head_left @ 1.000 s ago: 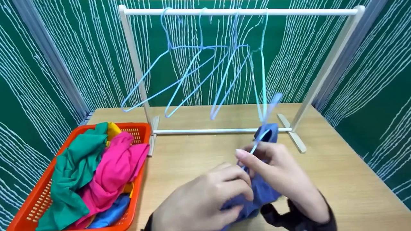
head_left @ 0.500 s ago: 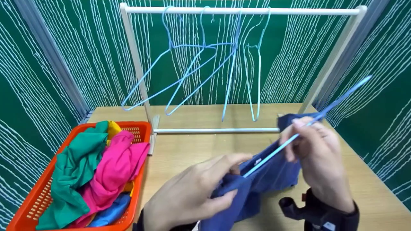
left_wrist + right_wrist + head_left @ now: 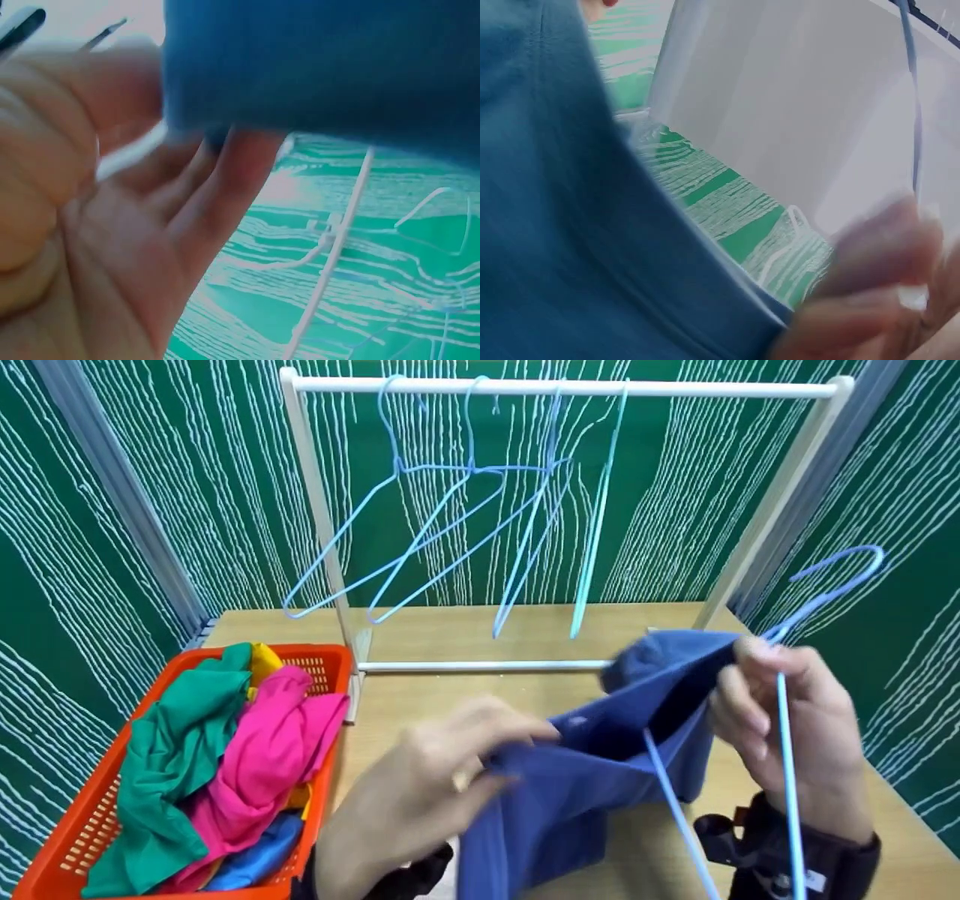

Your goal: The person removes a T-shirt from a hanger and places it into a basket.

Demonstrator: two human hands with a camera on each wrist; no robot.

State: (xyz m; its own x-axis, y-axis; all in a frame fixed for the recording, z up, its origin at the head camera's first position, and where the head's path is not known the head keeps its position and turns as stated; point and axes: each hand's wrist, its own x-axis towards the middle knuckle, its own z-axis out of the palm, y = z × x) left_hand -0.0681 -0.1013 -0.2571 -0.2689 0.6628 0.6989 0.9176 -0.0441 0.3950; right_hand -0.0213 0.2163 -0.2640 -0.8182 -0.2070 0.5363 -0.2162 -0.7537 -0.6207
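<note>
Fingers and thumb of my left hand (image 3: 420, 780) pinch the near edge of a blue garment (image 3: 540, 817). The garment's opening gapes upward, with a small pale mark inside its rim. My right hand (image 3: 795, 727) grips a light blue clothes hanger (image 3: 789, 765) near its neck, close to the garment's far edge. The hanger's hook points up to the right. One of its arms runs down in front of my right wrist; the other slants across the garment's opening. In the left wrist view the garment (image 3: 315, 60) covers my fingertips; in the right wrist view my fingers (image 3: 885, 255) are blurred.
Several light blue hangers (image 3: 435, 540) hang from the white rack's top bar (image 3: 712, 388). On the left, an orange basket (image 3: 324, 810) holds green (image 3: 169, 750), pink (image 3: 262, 757), yellow and blue clothes. A wooden table (image 3: 420, 697) lies underneath, with green streaked panels around it.
My right hand has moved right and turned the hanger, swinging its arms down toward me. My hands have spread apart and the garment's opening has widened. The hanging hangers sway slightly.
</note>
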